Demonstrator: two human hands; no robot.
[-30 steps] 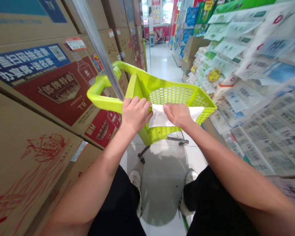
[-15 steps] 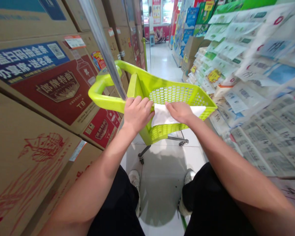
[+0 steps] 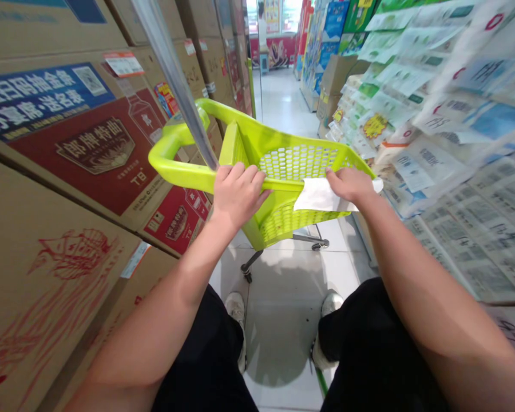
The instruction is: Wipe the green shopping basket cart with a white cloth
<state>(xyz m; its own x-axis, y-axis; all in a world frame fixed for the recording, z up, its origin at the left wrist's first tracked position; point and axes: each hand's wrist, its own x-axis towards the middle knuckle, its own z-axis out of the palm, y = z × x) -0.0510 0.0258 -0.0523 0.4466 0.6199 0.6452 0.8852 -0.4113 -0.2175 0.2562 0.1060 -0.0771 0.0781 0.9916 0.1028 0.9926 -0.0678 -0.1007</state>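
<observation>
A lime-green shopping cart (image 3: 283, 137) stands sideways before me, its handle end to the left. My left hand (image 3: 237, 191) is wrapped over the cart's near rim, close to the handle and the foot of a metal pole (image 3: 175, 80). Farther right along the same rim, my right hand (image 3: 351, 186) grips a white cloth (image 3: 320, 194) draped over the edge. The cloth hangs down over the perforated outer side, and part of it is hidden under my fingers. Through the basket's far wall, light shows in the holes.
Stacked cardboard boxes (image 3: 107, 143) rise close on the left. On the right, packs of tissue (image 3: 429, 114) with price signs fill a sloping display. A tiled aisle (image 3: 283, 103) runs ahead, with a person (image 3: 262, 28) beside a blue stool (image 3: 264, 62) at its far end.
My right hand has slid the white cloth rightward along the rim, toward the cart's far right end. My left hand keeps its hold near the handle.
</observation>
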